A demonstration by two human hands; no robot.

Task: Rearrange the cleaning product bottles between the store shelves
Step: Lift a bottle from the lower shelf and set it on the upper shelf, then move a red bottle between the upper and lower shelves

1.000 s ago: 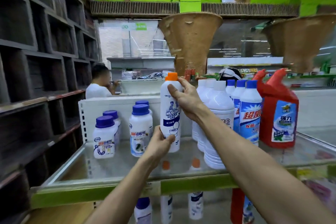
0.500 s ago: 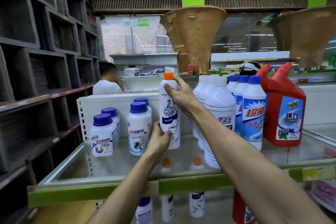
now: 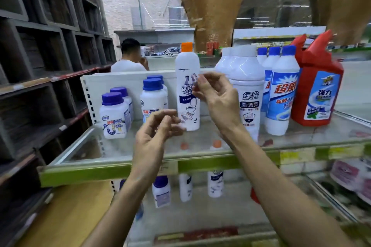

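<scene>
A tall white bottle with an orange cap [image 3: 187,78] stands upright on the glass shelf [image 3: 140,158], free of both hands. My right hand [image 3: 217,98] hovers just right of it with fingers spread, holding nothing. My left hand [image 3: 154,136] is lower and in front of the bottle's base, fingers loosely apart, empty. Short white jars with blue caps [image 3: 115,114] stand to the left. To the right are tall white bottles [image 3: 248,86], blue-labelled bottles [image 3: 281,94] and red angled-neck bottles [image 3: 318,86].
Below the green shelf edge [image 3: 210,165], more white bottles [image 3: 185,186] stand on a lower shelf. Dark wooden cubby shelves [image 3: 40,56] fill the left side. A person in a white shirt [image 3: 129,60] sits behind the shelf. Brown cone-shaped lamps [image 3: 212,2] hang above.
Both hands have let go of the orange-capped bottle and pulled back toward me. The bottle now stands alone on the glass shelf.
</scene>
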